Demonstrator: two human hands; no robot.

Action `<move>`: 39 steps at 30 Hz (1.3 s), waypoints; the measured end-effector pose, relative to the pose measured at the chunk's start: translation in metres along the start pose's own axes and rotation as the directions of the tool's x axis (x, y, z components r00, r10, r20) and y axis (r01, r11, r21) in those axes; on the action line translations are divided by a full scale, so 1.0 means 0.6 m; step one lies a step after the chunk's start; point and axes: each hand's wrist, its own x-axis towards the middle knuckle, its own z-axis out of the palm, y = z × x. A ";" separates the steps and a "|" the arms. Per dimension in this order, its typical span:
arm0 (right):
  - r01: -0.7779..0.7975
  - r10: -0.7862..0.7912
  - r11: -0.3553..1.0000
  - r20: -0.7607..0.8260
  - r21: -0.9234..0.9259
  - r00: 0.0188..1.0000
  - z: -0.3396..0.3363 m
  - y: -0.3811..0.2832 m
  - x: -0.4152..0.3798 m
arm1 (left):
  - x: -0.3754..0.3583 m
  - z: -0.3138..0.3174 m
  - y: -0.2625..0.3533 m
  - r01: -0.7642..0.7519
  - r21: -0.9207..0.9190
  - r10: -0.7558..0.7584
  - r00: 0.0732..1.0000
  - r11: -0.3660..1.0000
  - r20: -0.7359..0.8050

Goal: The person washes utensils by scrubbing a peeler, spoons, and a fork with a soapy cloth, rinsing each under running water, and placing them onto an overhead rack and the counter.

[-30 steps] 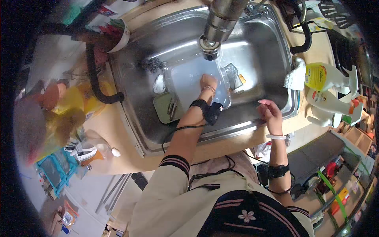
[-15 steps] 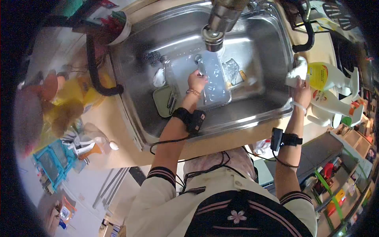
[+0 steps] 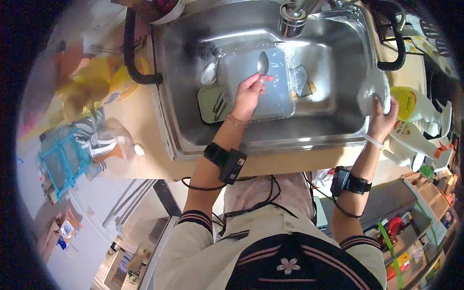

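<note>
My left hand [image 3: 250,93] grips a metal spoon [image 3: 263,63] by its handle, the bowl pointing away from me. It is over a clear rectangular tub [image 3: 251,110] of cloudy water inside the steel sink [image 3: 333,123]. At the sink's right rim, my right hand [image 3: 384,116] is closed on a soft white cloth [image 3: 374,92], blurred by motion. Left of the tub, a green tray [image 3: 206,108] holds metal utensils [image 3: 220,106], and a white lump [image 3: 209,73] lies behind it. A crumpled grey piece [image 3: 300,79] rests right of the tub.
The faucet [image 3: 292,21] hangs over the back of the sink. Spray bottles [image 3: 403,102] lie on the counter at right, close to my right hand. Black curved handles [image 3: 135,63] flank the sink. A blue rack [image 3: 65,157] and a cup of utensils [image 3: 118,140] are at left.
My left hand has raised the spoon, whose bowl shows more plainly over the tub. The white cloth in my right hand has shifted and spread out. The view has tilted.
</note>
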 end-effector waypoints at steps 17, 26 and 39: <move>-0.315 -0.162 0.885 0.861 0.343 0.483 0.084 -0.186 -0.139 | -0.040 -0.024 0.075 -0.247 0.164 0.253 0.967 0.955 -0.017; -0.319 -0.146 0.878 0.833 0.358 0.533 0.103 -0.169 -0.167 | -0.037 -0.028 0.057 -0.069 0.042 0.074 0.990 0.997 -0.116; 0.328 -0.330 0.944 0.084 0.039 0.940 0.271 -0.200 -0.153 | -0.061 0.003 0.079 0.146 -0.214 -0.142 0.989 0.966 0.034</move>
